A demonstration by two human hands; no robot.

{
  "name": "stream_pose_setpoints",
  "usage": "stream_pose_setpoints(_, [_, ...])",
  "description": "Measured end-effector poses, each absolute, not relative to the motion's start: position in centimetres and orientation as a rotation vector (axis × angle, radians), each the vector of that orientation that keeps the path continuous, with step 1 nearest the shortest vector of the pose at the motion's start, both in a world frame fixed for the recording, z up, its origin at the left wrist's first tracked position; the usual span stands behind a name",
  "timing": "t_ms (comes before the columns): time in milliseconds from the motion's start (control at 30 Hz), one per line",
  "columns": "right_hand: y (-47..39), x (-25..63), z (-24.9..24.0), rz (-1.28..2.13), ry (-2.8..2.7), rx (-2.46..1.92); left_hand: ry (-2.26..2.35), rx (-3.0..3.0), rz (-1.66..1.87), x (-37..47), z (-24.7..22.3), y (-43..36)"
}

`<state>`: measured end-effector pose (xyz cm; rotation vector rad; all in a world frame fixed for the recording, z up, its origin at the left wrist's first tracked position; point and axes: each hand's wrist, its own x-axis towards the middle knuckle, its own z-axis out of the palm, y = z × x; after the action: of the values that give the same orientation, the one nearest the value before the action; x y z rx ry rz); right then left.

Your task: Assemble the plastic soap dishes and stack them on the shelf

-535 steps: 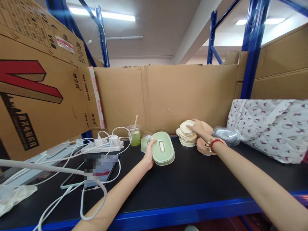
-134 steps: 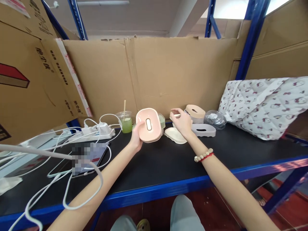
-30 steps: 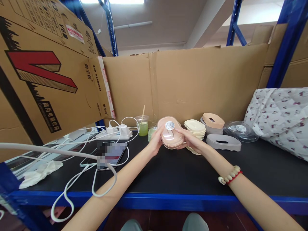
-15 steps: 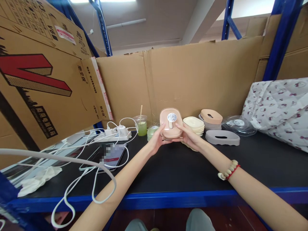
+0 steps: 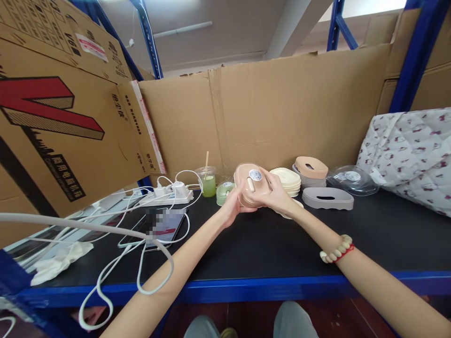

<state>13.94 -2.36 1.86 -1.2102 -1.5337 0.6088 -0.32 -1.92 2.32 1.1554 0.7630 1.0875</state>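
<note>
Above the black tabletop I hold a pink box (image 5: 251, 184) with rounded corners, a clear cover and a round label on top; it is tilted. My left hand (image 5: 232, 205) grips its lower left side, and my right hand (image 5: 278, 191) is closed on its right side. Behind the right hand stands a stack of cream trays (image 5: 287, 178). A cream piece (image 5: 287, 215) lies partly hidden under that wrist. Just left of the box sits a green box (image 5: 223, 191) with a clear cover.
To the right are a peach ring-shaped piece (image 5: 311, 167) on grey ones, a grey oval piece (image 5: 327, 197), a clear lid (image 5: 352, 178) and a quilted patterned bag (image 5: 412, 155). Leftward stand a cup of green drink (image 5: 208, 184), a power strip (image 5: 165, 197), a phone (image 5: 164, 230) and loose white cables (image 5: 102, 277).
The pink box has turned and tipped between my hands. My right hand has shifted up along its right side, while my left keeps its hold.
</note>
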Motion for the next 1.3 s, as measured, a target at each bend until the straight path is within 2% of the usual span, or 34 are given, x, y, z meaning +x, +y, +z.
stream_pose_setpoints(100, [-2.3, 13.8, 1.5, 0.452, -1.648, -1.244, 0.747, 1.086, 1.06, -0.1, 2.4, -1.9])
stream_pose_setpoints(333, [-1.7, 14.2, 1.5, 0.448, -1.705, -1.189, 0.757, 1.063, 1.069, 0.0, 2.2, -1.8])
stream_pose_setpoints(567, [-1.5, 14.2, 1.2, 0.29, -1.653, -1.179, 0.697, 1.076, 1.103, -0.1, 2.5, -1.8])
stream_pose_setpoints(900, [-2.5, 14.5, 2.6, 0.449, -1.621, -1.113, 0.76, 1.086, 0.985, -0.4, 2.8, -1.7])
stream_pose_setpoints(1300, [-2.2, 13.8, 1.6, 0.264, -1.63, -1.144, 0.714, 1.029, 1.102, 0.1, 2.5, -2.1])
